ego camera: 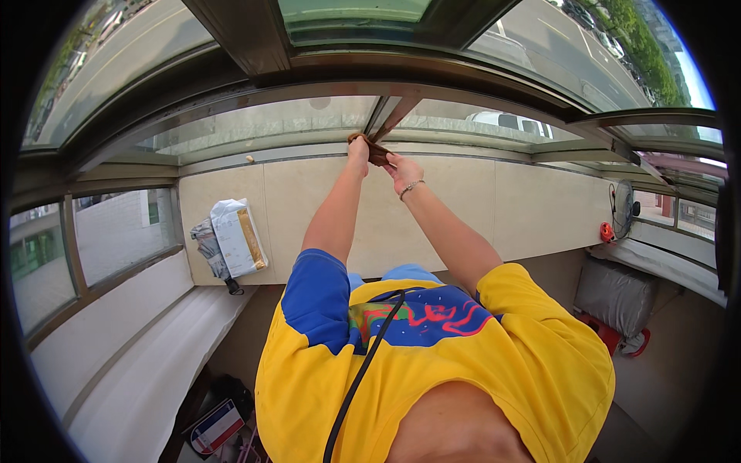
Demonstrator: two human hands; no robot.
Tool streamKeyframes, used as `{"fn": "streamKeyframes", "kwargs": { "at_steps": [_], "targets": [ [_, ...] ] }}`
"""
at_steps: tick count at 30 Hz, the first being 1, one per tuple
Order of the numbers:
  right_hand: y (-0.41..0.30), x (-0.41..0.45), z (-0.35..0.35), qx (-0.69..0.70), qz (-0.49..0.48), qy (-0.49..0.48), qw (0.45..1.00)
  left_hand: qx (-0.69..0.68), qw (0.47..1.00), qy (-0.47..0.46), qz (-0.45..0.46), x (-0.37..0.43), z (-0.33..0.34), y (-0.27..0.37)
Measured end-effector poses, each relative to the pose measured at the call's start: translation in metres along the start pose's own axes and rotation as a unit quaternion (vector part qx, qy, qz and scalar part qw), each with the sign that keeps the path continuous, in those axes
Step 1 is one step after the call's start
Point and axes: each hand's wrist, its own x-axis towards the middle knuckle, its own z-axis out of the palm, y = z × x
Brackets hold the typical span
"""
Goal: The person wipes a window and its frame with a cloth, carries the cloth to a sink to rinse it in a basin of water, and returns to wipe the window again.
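A brown cloth is stretched between my two hands, low against the window at the far edge of the sill. My left hand grips its left end, next to the foot of an upright window frame bar. The fingers of my right hand, with a bracelet at the wrist, pinch the cloth's right end. Both arms reach forward over the beige stone sill. Part of the cloth is hidden behind my left hand.
A white plastic package and a folded grey umbrella lie on the sill's left side. At its right end stand a fan and an orange-red object. Below on the right is a grey covered bundle. A black cord hangs across my shirt.
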Motion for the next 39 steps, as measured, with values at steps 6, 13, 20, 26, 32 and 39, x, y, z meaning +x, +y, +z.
{"fn": "streamKeyframes", "kwargs": {
  "at_steps": [6, 13, 20, 26, 32, 39],
  "targets": [
    [-0.043, -0.021, -0.018, 0.014, -0.074, -0.045, 0.996, 0.124, 0.990, -0.003, 0.074, -0.066, 0.009, 0.036],
    [-0.088, -0.066, 0.005, 0.053, -0.137, -0.109, 0.983, 0.082, 0.985, -0.040, 0.149, -0.163, 0.031, 0.096],
    [-0.104, -0.163, 0.054, 0.112, -0.286, -0.108, 0.946, 0.043, 0.958, -0.099, 0.267, -0.248, 0.034, 0.150],
    [-0.101, -0.165, 0.056, 0.100, -0.394, -0.198, 0.892, 0.139, 0.890, -0.037, 0.432, -0.269, 0.041, 0.156],
    [-0.078, -0.119, 0.061, 0.119, -0.415, -0.153, 0.889, 0.269, 0.821, 0.023, 0.503, -0.245, 0.040, 0.134],
    [-0.053, -0.092, 0.021, 0.120, -0.176, -0.044, 0.976, 0.394, 0.836, 0.041, 0.379, -0.167, 0.018, 0.085]
  ]
}}
